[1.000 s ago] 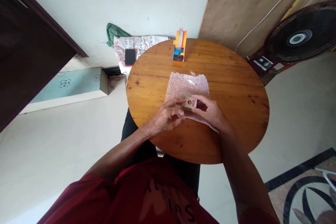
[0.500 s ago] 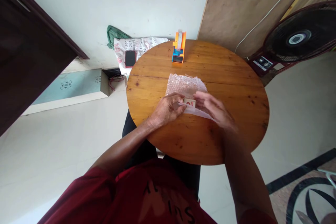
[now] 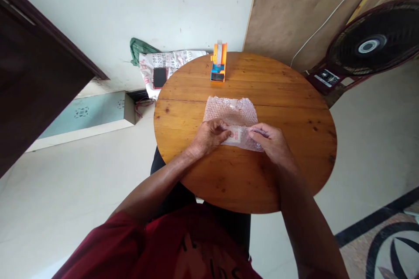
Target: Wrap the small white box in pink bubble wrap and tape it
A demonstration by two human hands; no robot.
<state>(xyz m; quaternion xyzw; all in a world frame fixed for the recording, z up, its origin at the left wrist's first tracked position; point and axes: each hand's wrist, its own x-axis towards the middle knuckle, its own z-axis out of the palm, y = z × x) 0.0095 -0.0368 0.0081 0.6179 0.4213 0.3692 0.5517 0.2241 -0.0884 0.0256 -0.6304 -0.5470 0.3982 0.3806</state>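
Note:
A sheet of bubble wrap (image 3: pixel 231 111) lies on the round wooden table (image 3: pixel 294 139), its near edge folded up and over a small pale box (image 3: pixel 235 134) with red print. The box shows through the clear layer. My left hand (image 3: pixel 211 136) pinches the folded bubble wrap at the box's left side, thumb toward the box. On the other side, my right hand (image 3: pixel 269 138) grips the fold's right part between thumb and fingers.
An orange and blue tape dispenser (image 3: pixel 218 63) stands near the table's far edge. Beyond the left edge, a phone (image 3: pixel 159 77) rests on a printed white sack (image 3: pixel 147 74). A large fan (image 3: pixel 373 48) is at the right, by the wall.
The bubble wrap's near edge has come up over the box, which was uncovered before. My right hand has moved from hovering beside the box to pinching the fold.

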